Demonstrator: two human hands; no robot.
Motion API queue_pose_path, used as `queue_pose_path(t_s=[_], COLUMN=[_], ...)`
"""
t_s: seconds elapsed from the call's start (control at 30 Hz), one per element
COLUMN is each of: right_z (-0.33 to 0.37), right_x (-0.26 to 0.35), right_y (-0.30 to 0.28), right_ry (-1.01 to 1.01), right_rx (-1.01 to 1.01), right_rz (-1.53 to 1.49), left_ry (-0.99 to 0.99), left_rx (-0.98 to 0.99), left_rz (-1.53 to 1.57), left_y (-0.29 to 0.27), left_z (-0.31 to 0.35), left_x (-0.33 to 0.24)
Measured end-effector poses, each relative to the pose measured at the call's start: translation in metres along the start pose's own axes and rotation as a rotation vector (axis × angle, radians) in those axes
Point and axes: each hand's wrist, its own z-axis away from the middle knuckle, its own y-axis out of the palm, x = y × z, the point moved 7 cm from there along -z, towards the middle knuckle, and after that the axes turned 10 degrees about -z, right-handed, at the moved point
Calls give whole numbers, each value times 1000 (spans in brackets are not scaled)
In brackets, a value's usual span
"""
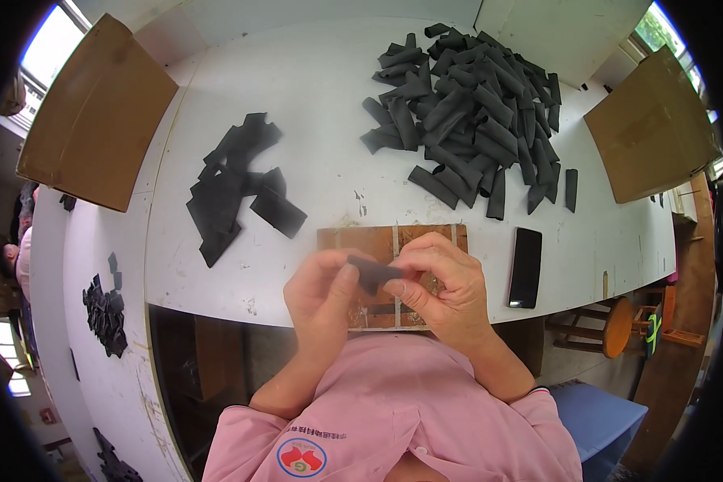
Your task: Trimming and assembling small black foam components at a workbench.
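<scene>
Flat black sheets (218,197) lie left on the tabletop (321,136). The left hand (321,287) and right hand (450,281) pinch opposite ends of one black piece (371,275) — long axis roughly crosswise, fingers partly hiding it — above a brown board (337,238). Rightward: heaped black tubes (466,104) beyond, then a phone (524,269) near the right hand.

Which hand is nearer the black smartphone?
The right hand, just left of the black smartphone without touching it; the left hand is farther left, on the right hand's other side.

The phone (524,269) lies right of the board (337,239), the tube pile (482,112) behind both.
</scene>
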Motion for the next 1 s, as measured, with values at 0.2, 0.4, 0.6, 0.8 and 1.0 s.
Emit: queue_pose_path(t_s=[0.2, 0.4, 0.6, 0.8, 1.0], right_z=[-2, -5, -9, -8, -6], right_x=[7, 16, 15, 28, 8], right_y=[3, 3, 3, 6, 1], right_ry=[-89, -113, -62, -267, 2], right_rx=[-14, -50, -2, 21, 28], right_rz=[113, 3, -47, 103, -21], left_ry=[84, 136, 259, 346, 514], left_rx=[58, 108, 101, 107, 111], left_rz=[51, -32, -147, -342, -555], left_y=[7, 13, 14, 16, 18], left_z=[-3, -9, -7, -5, -1], left_x=[-9, -18, -27, -34, -43])
